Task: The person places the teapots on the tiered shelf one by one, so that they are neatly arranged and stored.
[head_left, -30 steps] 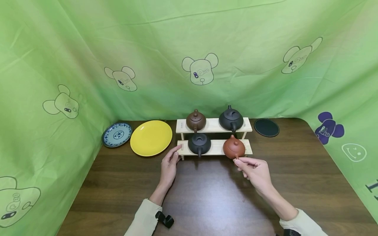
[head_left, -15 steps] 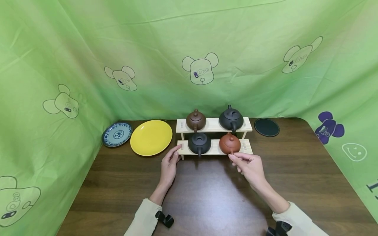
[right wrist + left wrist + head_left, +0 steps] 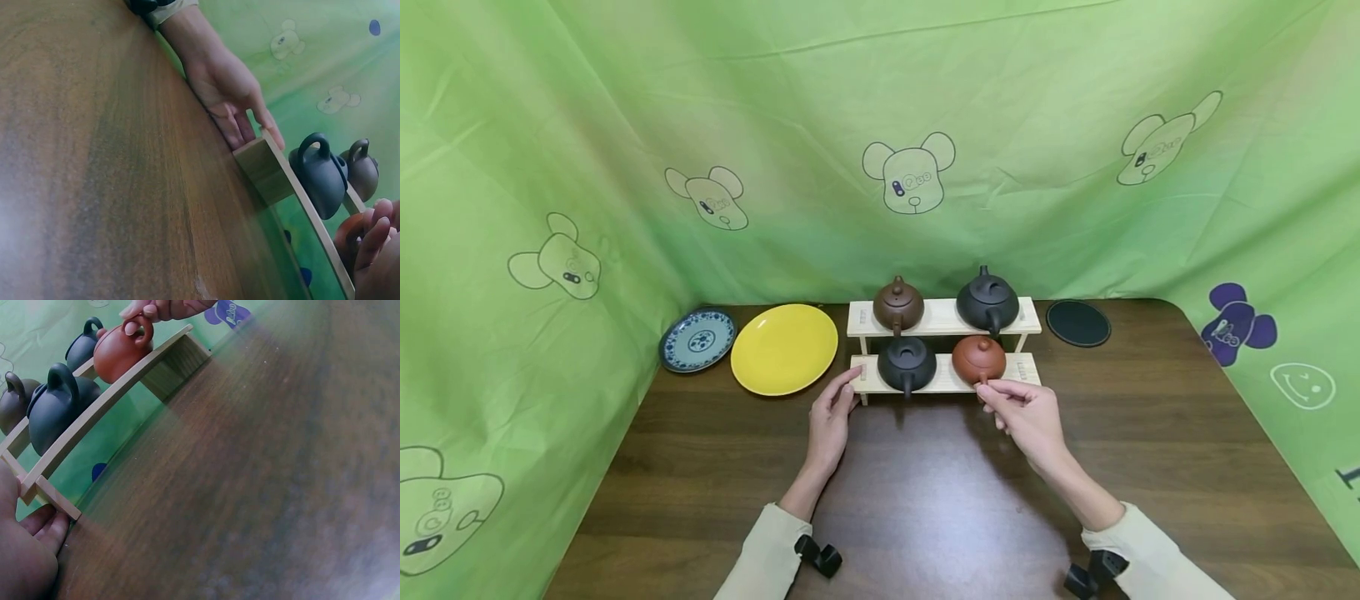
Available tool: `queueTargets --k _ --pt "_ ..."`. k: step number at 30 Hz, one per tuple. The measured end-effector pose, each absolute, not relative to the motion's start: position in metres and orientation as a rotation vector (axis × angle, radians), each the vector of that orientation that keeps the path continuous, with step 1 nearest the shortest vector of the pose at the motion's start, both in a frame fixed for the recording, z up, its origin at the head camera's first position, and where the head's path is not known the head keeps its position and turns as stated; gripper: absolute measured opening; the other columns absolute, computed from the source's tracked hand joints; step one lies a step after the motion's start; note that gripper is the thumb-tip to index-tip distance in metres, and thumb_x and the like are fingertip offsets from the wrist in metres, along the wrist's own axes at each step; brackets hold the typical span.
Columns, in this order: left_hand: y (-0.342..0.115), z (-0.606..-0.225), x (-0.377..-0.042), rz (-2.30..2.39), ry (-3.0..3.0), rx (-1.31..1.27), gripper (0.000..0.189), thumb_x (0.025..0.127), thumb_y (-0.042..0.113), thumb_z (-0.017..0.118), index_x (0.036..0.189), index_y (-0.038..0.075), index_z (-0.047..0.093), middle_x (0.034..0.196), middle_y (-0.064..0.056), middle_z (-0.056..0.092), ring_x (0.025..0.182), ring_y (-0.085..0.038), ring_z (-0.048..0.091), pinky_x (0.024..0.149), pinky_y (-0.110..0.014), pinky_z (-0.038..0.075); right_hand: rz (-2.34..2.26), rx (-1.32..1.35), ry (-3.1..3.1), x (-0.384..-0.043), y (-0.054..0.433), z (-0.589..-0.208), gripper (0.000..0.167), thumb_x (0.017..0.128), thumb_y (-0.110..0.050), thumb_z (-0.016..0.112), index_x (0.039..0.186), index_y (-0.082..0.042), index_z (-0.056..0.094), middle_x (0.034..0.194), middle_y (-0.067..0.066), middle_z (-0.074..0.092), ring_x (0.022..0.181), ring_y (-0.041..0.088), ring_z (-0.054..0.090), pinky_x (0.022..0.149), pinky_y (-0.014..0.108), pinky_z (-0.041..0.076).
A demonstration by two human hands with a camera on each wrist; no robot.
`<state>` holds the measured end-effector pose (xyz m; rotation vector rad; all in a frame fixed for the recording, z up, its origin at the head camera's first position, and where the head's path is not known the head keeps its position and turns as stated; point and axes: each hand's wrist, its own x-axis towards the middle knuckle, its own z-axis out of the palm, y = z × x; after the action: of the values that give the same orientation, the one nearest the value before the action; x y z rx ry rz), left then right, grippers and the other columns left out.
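Note:
My right hand [image 3: 1028, 421] pinches the loop handle of a reddish-brown clay teapot [image 3: 978, 358]. The pot sits close over the right part of the lower shelf [image 3: 947, 376] of a two-step wooden rack; its spout is hidden. My left hand [image 3: 829, 423] holds the left end of that shelf, a finger on top and others down by the leg [image 3: 57, 497]. Left of the red pot, a black teapot [image 3: 907, 363] stands on the same shelf, handle toward me. On the upper shelf [image 3: 938, 317] are a dark brown teapot [image 3: 897, 307] and a larger black teapot [image 3: 987, 302].
To the rack's left lie a yellow plate [image 3: 784, 350] and a blue-and-white patterned plate [image 3: 698, 340]. A round black coaster [image 3: 1078, 323] lies to its right. Green printed cloth [image 3: 805, 125] hangs behind the brown wooden table [image 3: 700, 483].
My right hand has carried the reddish-brown teapot left and slightly back along the lower shelf, toward the black one. My left hand has stayed at the shelf's end.

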<state>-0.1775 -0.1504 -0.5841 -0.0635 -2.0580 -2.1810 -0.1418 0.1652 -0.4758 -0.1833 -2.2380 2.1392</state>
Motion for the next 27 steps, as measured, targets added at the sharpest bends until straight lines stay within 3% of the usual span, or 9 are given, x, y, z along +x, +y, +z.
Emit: queueTargets --k 13,19,27 --pt "-0.153 -0.588 -0.179 -2.150 -2.065 -0.104 0.034 0.116 0.033 0.062 0.145 0.019 0.074 0.151 -0.002 0.070 0.141 -0.020 0.063 0.109 -0.028 0.058 2.183 -0.175 -2.240 -0.146 0.167 -0.478 0.022 0.102 -0.005 0.080 0.111 0.015 0.078 0.069 -0.005 0.072 0.053 0.004 0.056 0.046 0.017 0.047" --pt "-0.151 -0.587 -0.179 -2.157 -2.054 -0.088 0.033 0.116 0.028 0.062 0.145 0.017 0.074 0.151 -0.003 0.070 0.140 -0.018 0.063 0.109 -0.026 0.058 2.206 -0.167 -2.238 -0.145 0.172 -0.478 0.024 0.103 -0.005 0.078 0.113 0.017 0.077 0.072 -0.004 0.073 0.055 0.004 0.058 0.048 0.017 0.049" --pt "-0.147 -0.552 -0.163 -2.135 -1.983 -0.214 0.036 0.117 0.024 0.060 0.145 0.005 0.072 0.149 -0.012 0.070 0.131 -0.013 0.066 0.103 -0.025 0.061 2.185 -0.066 -2.291 -0.137 0.195 -0.475 0.015 0.106 -0.010 0.077 0.108 0.003 0.083 0.073 -0.004 0.071 0.057 0.005 0.058 0.049 0.018 0.049"
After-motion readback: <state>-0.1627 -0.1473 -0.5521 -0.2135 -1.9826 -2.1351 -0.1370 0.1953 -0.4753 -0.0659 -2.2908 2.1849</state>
